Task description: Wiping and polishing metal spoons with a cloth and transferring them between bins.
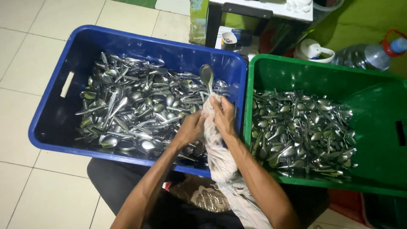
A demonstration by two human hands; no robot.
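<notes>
Spoon (207,77) upright over blue crate (51,123), bowl up, long axis running away from body. Handle buried in pale cloth (220,157). Right hand (223,115) pinches cloth-wrapped handle; left hand (190,127) clasps cloth just beside, lower. Green crate (305,68) lies right, nearer right hand.

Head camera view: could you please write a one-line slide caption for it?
Both hands hold a spoon in a cloth between blue crate and green crate.
</notes>
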